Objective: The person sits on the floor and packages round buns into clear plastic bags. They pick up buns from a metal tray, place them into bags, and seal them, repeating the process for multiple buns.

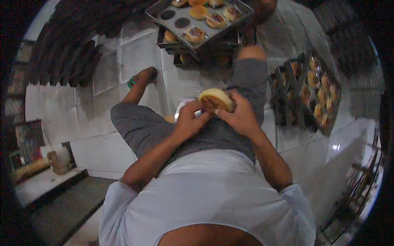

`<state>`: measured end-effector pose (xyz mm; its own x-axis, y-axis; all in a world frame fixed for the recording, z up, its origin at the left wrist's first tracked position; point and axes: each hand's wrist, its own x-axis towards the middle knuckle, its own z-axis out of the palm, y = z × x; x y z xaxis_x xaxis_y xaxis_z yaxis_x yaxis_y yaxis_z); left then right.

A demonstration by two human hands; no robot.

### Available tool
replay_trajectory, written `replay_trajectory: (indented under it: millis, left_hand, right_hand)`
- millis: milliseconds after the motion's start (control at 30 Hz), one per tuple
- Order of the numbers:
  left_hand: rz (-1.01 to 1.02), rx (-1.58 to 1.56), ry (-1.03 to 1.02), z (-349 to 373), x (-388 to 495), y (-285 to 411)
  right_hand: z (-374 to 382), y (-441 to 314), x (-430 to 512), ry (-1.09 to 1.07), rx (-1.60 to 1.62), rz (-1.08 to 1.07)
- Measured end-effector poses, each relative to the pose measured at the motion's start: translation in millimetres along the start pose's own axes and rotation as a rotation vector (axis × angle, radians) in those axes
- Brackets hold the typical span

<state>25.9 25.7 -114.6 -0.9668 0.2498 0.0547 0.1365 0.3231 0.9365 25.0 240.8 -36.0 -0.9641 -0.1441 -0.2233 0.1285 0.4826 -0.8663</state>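
Note:
A round bread bun (222, 96) with a browned face is held up over my lap, between my two hands. My right hand (241, 118) grips its right side, with the thumb on the lower edge. At the bun's lower left edge, my left hand (192, 118) has its thumb and fingers pinched together. The image is blurred there, and the contact of those fingertips is partly hidden. Behind my left hand shows a shiny white and clear packet (181, 108), perhaps plastic film, mostly covered by the hand.
Ahead, stacked metal trays (172, 26) carry several buns, some in clear wrapping. More bun trays (331, 123) lie to the right on the tiled floor (138, 46). My bare foot (147, 73) rests at left. A jug (58, 161) stands on a ledge (46, 186) far left.

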Motion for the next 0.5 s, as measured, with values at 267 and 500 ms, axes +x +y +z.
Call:
replay_trajectory:
  millis: [267, 500]
  left_hand:
    - [-0.395, 0.006, 0.158, -44.3, -45.0, -31.7]
    - [-0.098, 0.927, -0.048, -32.0, -25.1, -47.8]
  right_hand:
    - [-21.4, -73.6, 249.0, 0.805, -0.309, -0.692]
    - [-31.1, -67.8, 331.7, 0.236, -0.455, -0.649]
